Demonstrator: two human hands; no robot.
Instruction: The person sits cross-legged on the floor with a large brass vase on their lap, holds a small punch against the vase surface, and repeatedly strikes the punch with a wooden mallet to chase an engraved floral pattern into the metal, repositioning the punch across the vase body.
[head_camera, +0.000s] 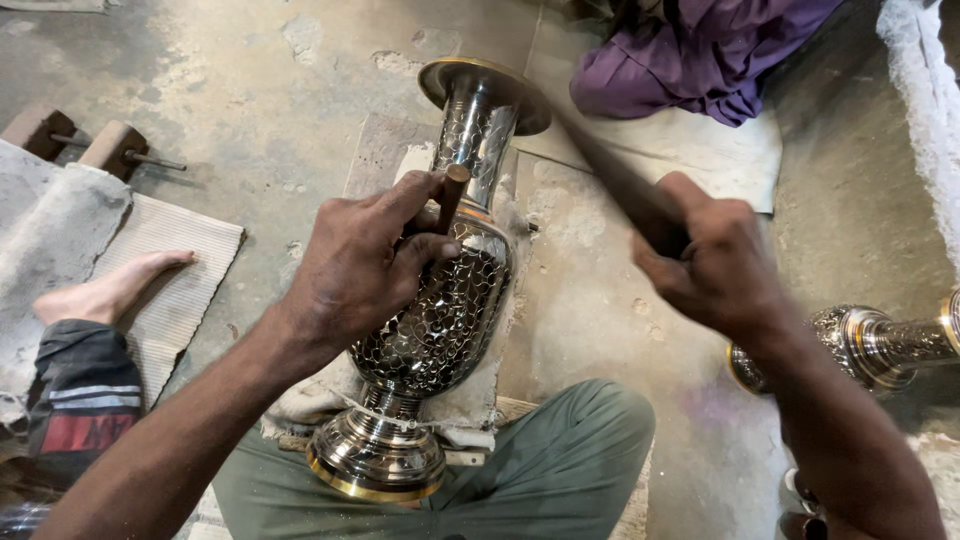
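Metal vase (440, 320): lying on a cloth pad on the floor (260, 110), foot by the crossed legs. Left hand (355, 265): clamped on a short punch (450, 195) set against its shoulder. Right hand (715, 265): closed on a blurred mallet handle (610, 175). Risk: an off-centre blow could slip the punch, marring the pattern or striking fingers. Second vase (870, 345) at right; a person in purple beyond.

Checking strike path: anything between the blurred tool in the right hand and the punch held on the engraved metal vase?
Nothing visible. The right hand swings its dark blurred striking tool above the brown rod-shaped punch, which the left hand pinches against the patterned silver-and-brass vase.
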